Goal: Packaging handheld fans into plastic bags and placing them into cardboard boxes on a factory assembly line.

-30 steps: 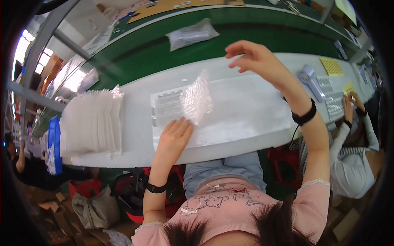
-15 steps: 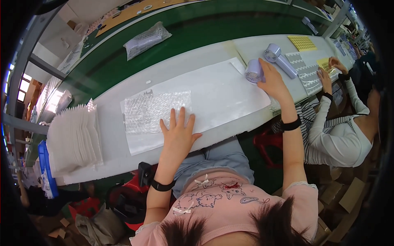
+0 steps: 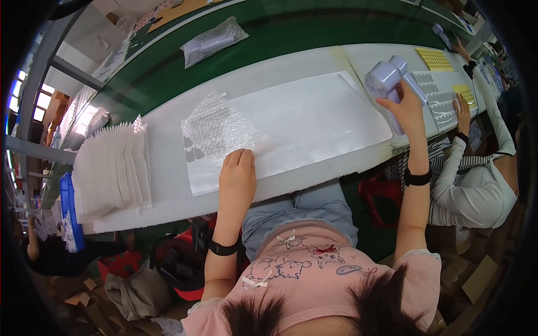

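White table (image 3: 167,157): tight clearance at your right, loose wrap at your left.
Your large white sheet (image 3: 319,123) covers the middle; it may slide if the wrap is tugged. A stack of bubble bags (image 3: 109,173) stands at the left end, beside a blue tray (image 3: 68,210). Your bubble-wrap bag (image 3: 216,124) lies skewed over the sheet's left part; its limp film could buckle or slip, since your left hand (image 3: 237,175) pinches only its near edge. The lilac fan (image 3: 383,79) is gripped in your right hand (image 3: 408,109) near the sheet's right end; a second fan (image 3: 413,87) directly behind it invites a knock. A co-worker's hand (image 3: 463,115) rests close by, limiting swing room.
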Action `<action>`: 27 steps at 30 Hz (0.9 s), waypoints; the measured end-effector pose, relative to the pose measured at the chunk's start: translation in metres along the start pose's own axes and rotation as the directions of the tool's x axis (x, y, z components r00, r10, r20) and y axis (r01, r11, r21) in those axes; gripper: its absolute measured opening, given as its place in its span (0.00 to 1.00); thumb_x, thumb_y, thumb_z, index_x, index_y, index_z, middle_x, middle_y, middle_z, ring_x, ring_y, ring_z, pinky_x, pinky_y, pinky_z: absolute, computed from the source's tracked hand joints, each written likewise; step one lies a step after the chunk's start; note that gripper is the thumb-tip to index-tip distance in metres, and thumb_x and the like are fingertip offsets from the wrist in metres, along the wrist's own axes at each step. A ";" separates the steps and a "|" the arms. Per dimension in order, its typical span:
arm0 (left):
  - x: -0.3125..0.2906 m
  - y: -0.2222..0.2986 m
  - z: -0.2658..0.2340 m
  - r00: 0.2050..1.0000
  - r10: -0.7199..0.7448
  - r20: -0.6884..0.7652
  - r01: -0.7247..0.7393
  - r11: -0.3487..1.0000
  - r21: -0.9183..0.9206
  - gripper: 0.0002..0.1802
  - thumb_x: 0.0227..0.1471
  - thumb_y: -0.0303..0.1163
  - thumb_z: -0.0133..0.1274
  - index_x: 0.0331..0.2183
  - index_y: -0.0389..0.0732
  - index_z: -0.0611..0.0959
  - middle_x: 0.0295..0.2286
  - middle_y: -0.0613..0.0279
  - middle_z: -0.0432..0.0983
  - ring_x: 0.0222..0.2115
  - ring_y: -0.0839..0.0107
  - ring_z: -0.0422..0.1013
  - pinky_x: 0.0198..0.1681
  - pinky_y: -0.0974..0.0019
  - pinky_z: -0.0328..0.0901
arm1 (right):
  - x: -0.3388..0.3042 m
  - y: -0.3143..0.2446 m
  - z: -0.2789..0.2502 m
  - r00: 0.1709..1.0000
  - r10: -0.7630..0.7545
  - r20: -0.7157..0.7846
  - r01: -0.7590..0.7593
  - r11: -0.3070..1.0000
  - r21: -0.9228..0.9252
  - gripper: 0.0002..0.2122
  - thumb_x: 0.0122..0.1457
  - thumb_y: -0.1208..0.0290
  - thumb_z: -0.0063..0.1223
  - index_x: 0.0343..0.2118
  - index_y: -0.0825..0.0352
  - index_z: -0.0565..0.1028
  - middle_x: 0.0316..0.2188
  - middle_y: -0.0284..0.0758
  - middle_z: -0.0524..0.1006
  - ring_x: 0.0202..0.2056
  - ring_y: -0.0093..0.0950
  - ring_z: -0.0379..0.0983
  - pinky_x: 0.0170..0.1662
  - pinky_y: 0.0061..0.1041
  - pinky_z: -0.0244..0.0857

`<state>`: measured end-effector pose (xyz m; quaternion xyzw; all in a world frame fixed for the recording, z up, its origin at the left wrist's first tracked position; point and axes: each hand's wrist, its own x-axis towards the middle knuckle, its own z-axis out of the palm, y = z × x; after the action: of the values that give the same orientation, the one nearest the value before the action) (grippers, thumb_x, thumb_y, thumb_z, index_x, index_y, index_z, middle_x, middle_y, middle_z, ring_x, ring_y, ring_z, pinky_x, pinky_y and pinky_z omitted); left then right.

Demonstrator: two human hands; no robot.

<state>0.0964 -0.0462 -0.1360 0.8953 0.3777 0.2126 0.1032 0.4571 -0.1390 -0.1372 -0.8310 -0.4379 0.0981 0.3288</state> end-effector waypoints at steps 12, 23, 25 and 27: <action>0.014 0.013 0.014 0.966 -0.254 -0.054 0.231 0.935 -0.269 0.06 0.42 0.22 0.50 0.27 0.28 0.74 0.30 0.49 0.73 0.27 0.57 0.72 0.26 0.67 0.68 | -0.088 -0.143 0.087 0.830 -0.276 0.485 -0.485 0.071 0.871 0.29 0.48 0.62 0.59 0.47 0.73 0.59 0.39 0.40 0.69 0.34 0.27 0.73 0.38 0.22 0.68; 0.018 0.013 -0.005 0.910 -0.368 -0.191 0.264 0.869 -0.418 0.04 0.43 0.20 0.50 0.24 0.29 0.73 0.32 0.49 0.71 0.25 0.63 0.72 0.23 0.68 0.68 | -0.082 -0.132 0.121 0.926 -0.161 0.343 -0.255 0.404 0.879 0.23 0.53 0.66 0.53 0.47 0.72 0.57 0.43 0.41 0.67 0.44 0.33 0.69 0.39 0.26 0.70; 0.017 0.012 0.001 0.911 -0.394 -0.121 0.302 0.839 -0.452 0.04 0.43 0.20 0.49 0.24 0.29 0.73 0.31 0.49 0.72 0.25 0.62 0.72 0.23 0.69 0.68 | -0.082 -0.138 0.110 0.915 -0.194 0.355 -0.285 0.312 0.906 0.23 0.53 0.66 0.53 0.47 0.72 0.58 0.43 0.41 0.67 0.44 0.32 0.69 0.38 0.26 0.70; 0.018 0.013 0.005 0.911 -0.403 -0.083 0.322 0.823 -0.468 0.04 0.43 0.20 0.49 0.24 0.29 0.72 0.31 0.49 0.72 0.25 0.62 0.72 0.23 0.69 0.69 | -0.084 -0.144 0.103 0.894 -0.260 0.366 -0.347 0.115 0.931 0.23 0.53 0.66 0.53 0.46 0.72 0.58 0.43 0.41 0.67 0.43 0.31 0.70 0.38 0.26 0.70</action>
<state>0.1178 -0.0423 -0.1309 0.7364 0.4905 0.3488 0.3091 0.2651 -0.1007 -0.1353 -0.3631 -0.2958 0.5608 0.6828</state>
